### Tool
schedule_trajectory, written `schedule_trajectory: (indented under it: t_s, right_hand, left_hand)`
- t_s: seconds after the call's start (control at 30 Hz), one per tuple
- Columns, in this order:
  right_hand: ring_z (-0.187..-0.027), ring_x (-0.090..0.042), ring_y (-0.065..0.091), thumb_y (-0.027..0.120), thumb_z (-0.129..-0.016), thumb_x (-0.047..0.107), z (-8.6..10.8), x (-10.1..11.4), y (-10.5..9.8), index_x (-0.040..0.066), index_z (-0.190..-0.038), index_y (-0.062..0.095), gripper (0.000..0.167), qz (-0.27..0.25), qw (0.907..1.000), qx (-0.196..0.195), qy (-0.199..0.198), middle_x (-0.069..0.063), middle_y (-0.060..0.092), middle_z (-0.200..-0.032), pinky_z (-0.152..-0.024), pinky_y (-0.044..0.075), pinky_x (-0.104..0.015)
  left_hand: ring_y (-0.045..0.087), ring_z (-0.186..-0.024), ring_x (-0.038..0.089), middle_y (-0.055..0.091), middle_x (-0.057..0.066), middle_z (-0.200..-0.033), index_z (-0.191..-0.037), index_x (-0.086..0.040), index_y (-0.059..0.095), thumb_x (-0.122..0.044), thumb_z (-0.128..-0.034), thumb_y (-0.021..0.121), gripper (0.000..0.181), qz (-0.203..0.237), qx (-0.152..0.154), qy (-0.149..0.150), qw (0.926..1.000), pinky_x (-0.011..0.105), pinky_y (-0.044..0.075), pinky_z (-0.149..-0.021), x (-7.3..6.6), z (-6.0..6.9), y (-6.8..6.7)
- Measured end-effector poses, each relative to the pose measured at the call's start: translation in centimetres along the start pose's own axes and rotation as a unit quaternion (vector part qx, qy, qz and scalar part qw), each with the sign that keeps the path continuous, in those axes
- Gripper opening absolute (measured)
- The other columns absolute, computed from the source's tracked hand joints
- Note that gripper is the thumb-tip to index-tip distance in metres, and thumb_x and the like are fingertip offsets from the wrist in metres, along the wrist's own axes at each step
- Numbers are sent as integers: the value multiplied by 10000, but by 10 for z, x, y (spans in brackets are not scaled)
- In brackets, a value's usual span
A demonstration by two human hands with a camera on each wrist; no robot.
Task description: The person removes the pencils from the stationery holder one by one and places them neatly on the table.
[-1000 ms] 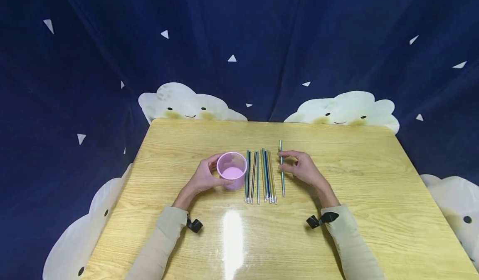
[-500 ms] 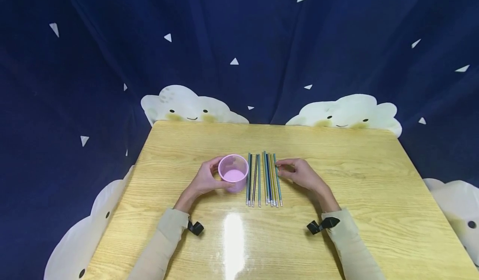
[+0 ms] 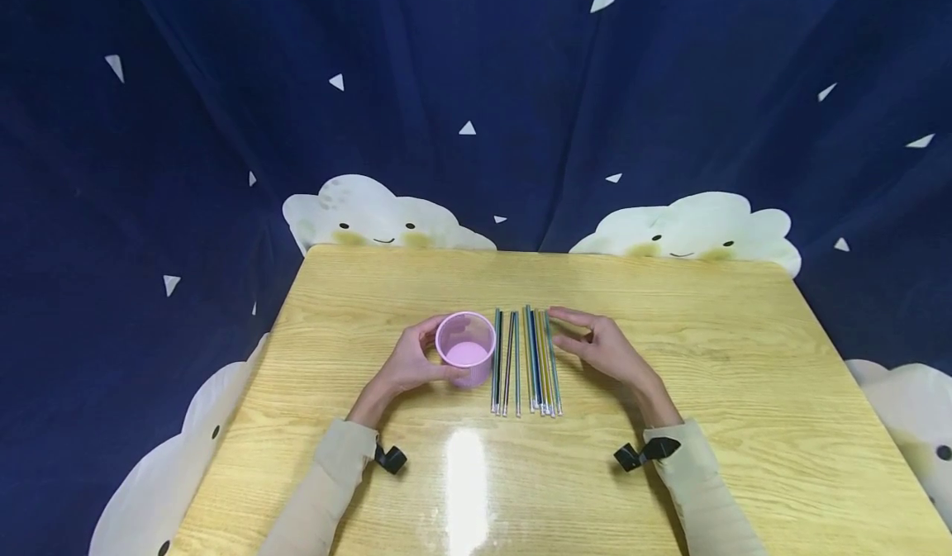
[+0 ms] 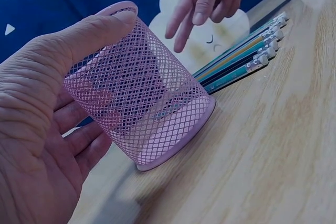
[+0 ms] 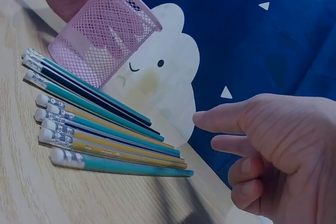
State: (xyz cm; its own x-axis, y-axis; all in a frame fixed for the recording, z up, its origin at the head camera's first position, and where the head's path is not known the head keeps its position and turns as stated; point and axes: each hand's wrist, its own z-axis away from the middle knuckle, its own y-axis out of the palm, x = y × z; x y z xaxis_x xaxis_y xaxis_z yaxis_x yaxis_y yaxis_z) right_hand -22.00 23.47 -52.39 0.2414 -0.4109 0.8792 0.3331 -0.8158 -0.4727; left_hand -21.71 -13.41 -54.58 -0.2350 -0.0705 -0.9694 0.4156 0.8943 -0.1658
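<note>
A pink mesh pen cup (image 3: 467,354) stands on the table with no pencils in it. My left hand (image 3: 411,362) grips its side, and the left wrist view shows the thumb (image 4: 100,32) over its upper wall. Right of the cup lie several pencils (image 5: 113,150) in teal, yellow and dark colours, roughly side by side, their white eraser ends toward me. My right hand (image 3: 613,354) hovers just right of the rightmost teal pencil (image 5: 136,167), holding nothing. Its index finger is extended and apart from the pencils, while other fingers bend loosely in the right wrist view.
The light wooden table (image 3: 669,316) extends around the hands. A dark blue curtain (image 3: 461,60) with white triangles and smiling clouds hangs behind its far edge. Glare (image 3: 467,490) shines on the near tabletop. Small black cameras (image 3: 390,458) sit on both wrists.
My right hand has brought a teal pencil left and toward me, laid it against the right end of the row, and let go. My left hand still holds the cup in place.
</note>
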Motion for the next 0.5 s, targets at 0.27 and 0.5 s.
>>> schedule_trajectory:
  t_s: [0.27, 0.5]
  right_hand:
    - [-461, -258, 455, 711, -1014, 243, 1, 5, -6, 196, -1540, 534, 557, -231, 9995, -183, 108, -227, 613, -1394, -407, 399, -242]
    - [-970, -405, 689, 674, -1036, 198, 5, 11, -11, 209, -1543, 523, 529, 266, 9965, -731, -297, -195, 658, -1349, -786, 595, -350]
  left_hand:
    - [478, -1437, 345, 510, 90, -1576, -1621, -140, 373, -97, -691, 974, 1109, -70, 388, -105, 9992, 574, 338, -1219, -8, 4, -10]
    - [248, -1565, 373, 306, 153, -1693, -1643, -64, 282, -144, -1001, 594, 719, -21, -52, 553, 9985, 688, 161, -1243, -24, 6, -33]
